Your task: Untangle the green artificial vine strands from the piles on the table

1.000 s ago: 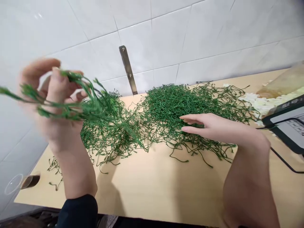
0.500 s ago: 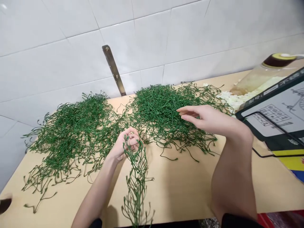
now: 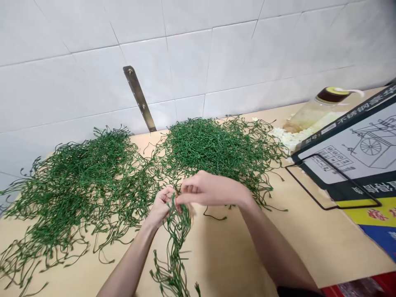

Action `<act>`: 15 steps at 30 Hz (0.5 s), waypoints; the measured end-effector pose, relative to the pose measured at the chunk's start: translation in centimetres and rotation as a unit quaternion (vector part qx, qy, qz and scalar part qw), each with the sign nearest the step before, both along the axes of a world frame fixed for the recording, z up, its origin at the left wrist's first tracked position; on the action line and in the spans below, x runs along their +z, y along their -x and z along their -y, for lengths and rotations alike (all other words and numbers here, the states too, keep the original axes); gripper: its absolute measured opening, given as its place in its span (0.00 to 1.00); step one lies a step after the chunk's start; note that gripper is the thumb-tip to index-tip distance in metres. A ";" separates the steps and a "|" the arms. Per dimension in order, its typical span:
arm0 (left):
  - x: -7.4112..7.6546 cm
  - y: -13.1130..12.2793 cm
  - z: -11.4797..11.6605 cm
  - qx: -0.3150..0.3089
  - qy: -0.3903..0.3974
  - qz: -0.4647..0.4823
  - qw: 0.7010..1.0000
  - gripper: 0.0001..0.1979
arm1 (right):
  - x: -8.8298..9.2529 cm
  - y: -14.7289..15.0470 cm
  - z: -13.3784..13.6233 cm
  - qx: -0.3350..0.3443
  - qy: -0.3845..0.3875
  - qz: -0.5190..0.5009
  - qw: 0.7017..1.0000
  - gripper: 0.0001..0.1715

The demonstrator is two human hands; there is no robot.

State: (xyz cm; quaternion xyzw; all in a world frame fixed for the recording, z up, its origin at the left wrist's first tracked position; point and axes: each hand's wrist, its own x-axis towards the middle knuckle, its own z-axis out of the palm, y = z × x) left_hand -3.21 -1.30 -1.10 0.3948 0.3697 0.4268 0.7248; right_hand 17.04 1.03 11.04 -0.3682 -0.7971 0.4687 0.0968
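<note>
My left hand [image 3: 163, 206] is closed around a linked bundle of thin green cords with knotted ends [image 3: 175, 235], which hangs down over the table's front. My right hand [image 3: 202, 189] meets it from the right, thumb and fingertips pinched on a green cord at the bundle's top; the exact grip is partly hidden by the fingers. Behind both hands lies a dense heap of loose green cords [image 3: 204, 142]. To the left spreads a second, looser heap of the same cords [image 3: 93, 173].
On the right a printed cardboard sheet [image 3: 365, 144] leans by a black wire stand [image 3: 321, 206]. Behind it are a clear bottle with a dark cap [image 3: 312, 111] and small white pieces [image 3: 287, 138]. A metal bracket [image 3: 139, 99] is fixed to the tiled wall [image 3: 232, 57].
My right hand has moved left from the big heap to my left hand, its fingers closing at the bundle. The view has shifted slightly to the right.
</note>
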 end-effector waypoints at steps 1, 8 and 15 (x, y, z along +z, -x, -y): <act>0.1 -0.1 -0.1 0.021 -0.011 -0.014 1.000 0.18 | -0.3 0.7 0.1 0.020 -0.004 -0.014 1.000 0.20; 0.4 -0.3 -0.2 0.079 -0.027 0.044 0.996 0.16 | -1.0 1.6 -0.1 0.018 -0.041 0.004 0.999 0.07; 1.4 -0.7 0.5 0.027 0.043 0.150 0.987 0.26 | -0.3 -0.2 -0.8 0.043 0.037 -0.072 0.996 0.07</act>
